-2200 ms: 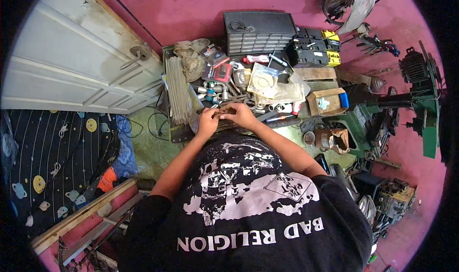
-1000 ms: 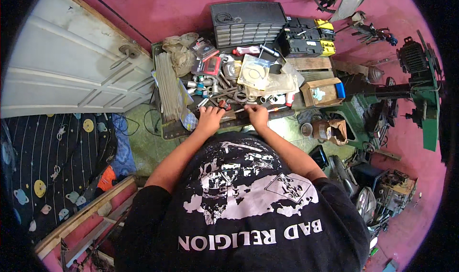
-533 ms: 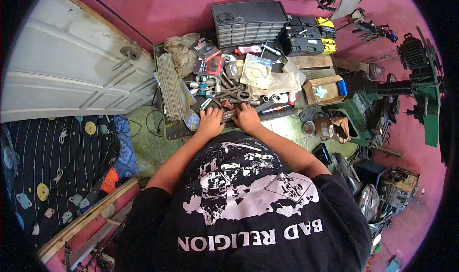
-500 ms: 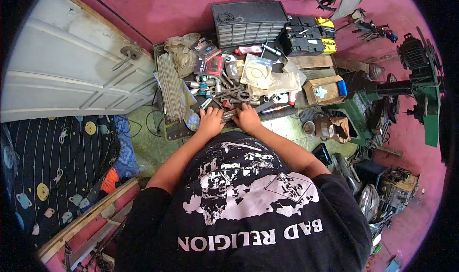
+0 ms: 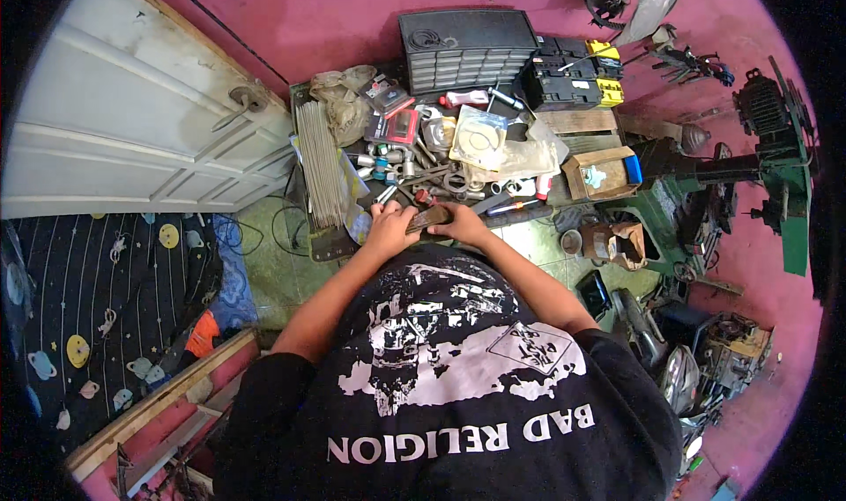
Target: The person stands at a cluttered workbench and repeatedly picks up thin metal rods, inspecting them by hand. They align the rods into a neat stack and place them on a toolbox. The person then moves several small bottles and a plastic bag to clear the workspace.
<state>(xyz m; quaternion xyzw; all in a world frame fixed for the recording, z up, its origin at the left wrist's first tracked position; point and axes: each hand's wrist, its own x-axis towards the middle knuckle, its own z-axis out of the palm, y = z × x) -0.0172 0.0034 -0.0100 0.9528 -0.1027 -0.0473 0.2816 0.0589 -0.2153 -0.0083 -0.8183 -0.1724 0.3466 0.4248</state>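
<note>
At the near edge of a crowded workbench [image 5: 330, 247], both hands grip a short, flat brown piece [image 5: 429, 218]; whether it is wood or rusty metal I cannot make out. My left hand [image 5: 390, 230] closes on its left end, and my right hand [image 5: 463, 225] has the right end between thumb and fingers. Just beyond lie sockets [image 5: 388, 160], loose wrenches and a dark ring-shaped part [image 5: 455, 182]. A blue screwdriver [image 5: 505, 208] rests right of my right hand. Left of my left hand is a bundle of thin grey rods [image 5: 319, 166].
A drawer cabinet [image 5: 471, 51] and black-and-yellow cases [image 5: 573, 82] stand at the back. A wooden box [image 5: 604, 175] sits at the bench's right. Green machinery [image 5: 784, 175] rises at far right. A white door [image 5: 141, 122] is on the left, and machine parts [image 5: 731, 351] crowd the right floor.
The brown piece has been lifted and tilted, its right end higher, between both hands. My right hand has turned, with its thumb and fingers around the end. The view has shifted slightly.
</note>
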